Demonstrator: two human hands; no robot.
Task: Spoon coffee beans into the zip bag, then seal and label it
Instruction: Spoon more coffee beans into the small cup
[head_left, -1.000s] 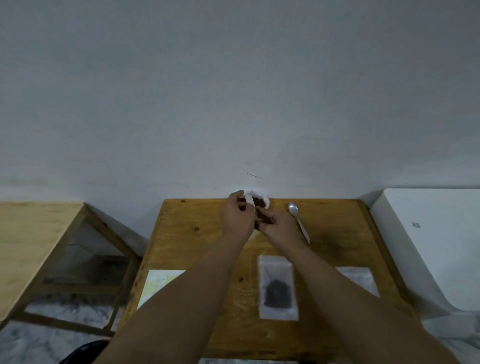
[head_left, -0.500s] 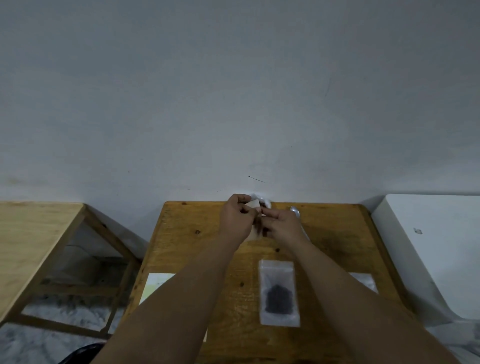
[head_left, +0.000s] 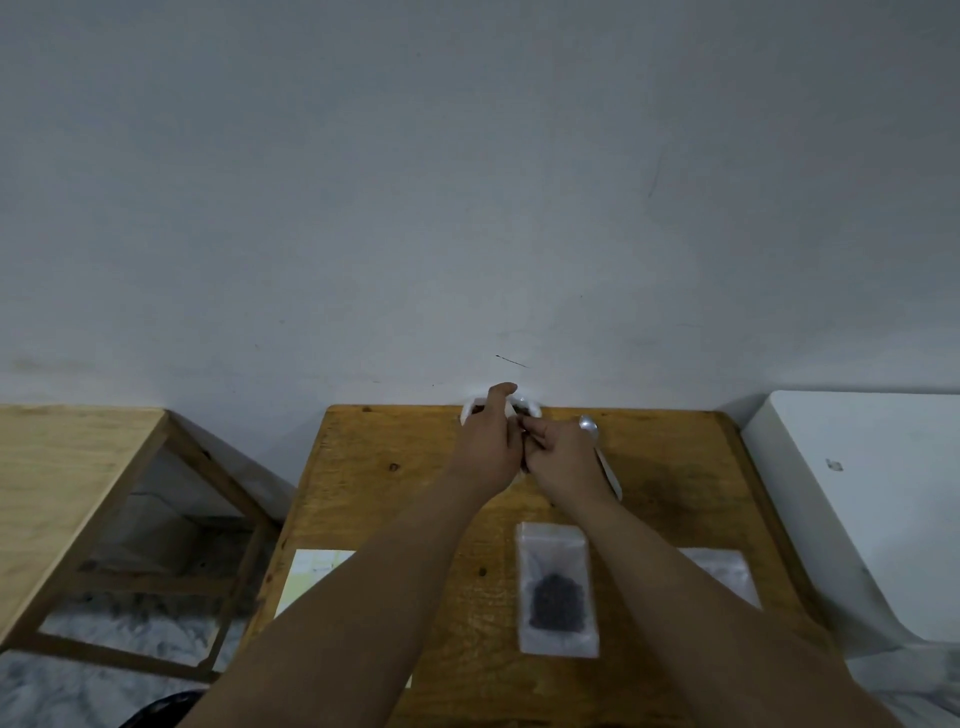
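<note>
Zip bag (head_left: 557, 587) lies flat on the wooden table (head_left: 395, 499) between the forearms, with coffee beans (head_left: 556, 605) gathered in its lower half. Beyond it, left hand (head_left: 488, 452) and right hand (head_left: 563, 457) meet in front of the white bowl (head_left: 533, 409) at the far edge; fingers curled inward, touching; any object pinched cannot be determined. Spoon (head_left: 605, 462) lies just right of the right hand. Label sheet (head_left: 311, 571) lies at left, a second bag (head_left: 727, 571) at right

Two counters: the middle counter (head_left: 389, 519) and the left counter (head_left: 62, 457). Two zip bags: the filled zip bag (head_left: 557, 587) lower centre, the empty zip bag (head_left: 727, 571) lower right. One spoon (head_left: 608, 470), one white bowl (head_left: 531, 407), one label sheet (head_left: 311, 571). Two hands: left hand (head_left: 491, 452), right hand (head_left: 563, 460).
</note>
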